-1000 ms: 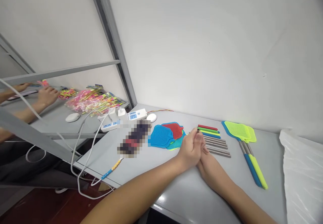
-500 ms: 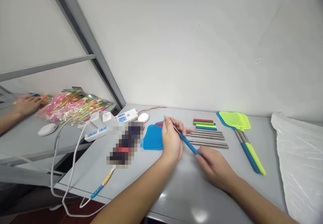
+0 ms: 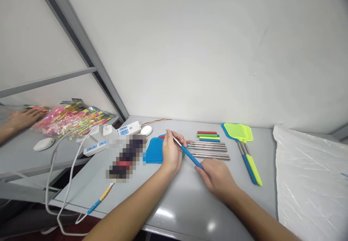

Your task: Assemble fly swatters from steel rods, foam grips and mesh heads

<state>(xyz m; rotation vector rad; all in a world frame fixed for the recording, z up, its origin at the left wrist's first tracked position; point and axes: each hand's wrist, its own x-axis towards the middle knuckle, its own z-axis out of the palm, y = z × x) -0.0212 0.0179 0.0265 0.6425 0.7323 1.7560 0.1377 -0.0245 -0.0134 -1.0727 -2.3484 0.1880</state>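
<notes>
Blue sleeve (image 3: 191, 157) on a metal rod (image 3: 177, 141) slants above the grey worktop (image 3: 187, 199), near loose rods (image 3: 208, 146) — left hand (image 3: 170, 154) with fingers curled about the rod, right hand (image 3: 219, 177) with fingers closed on the sleeve's lower end.

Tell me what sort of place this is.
Likely a small workshop or packing area: loose metal rods and coloured grips lie grouped on a grey table, and bagged goods are heaped beside another person's hand.
</notes>
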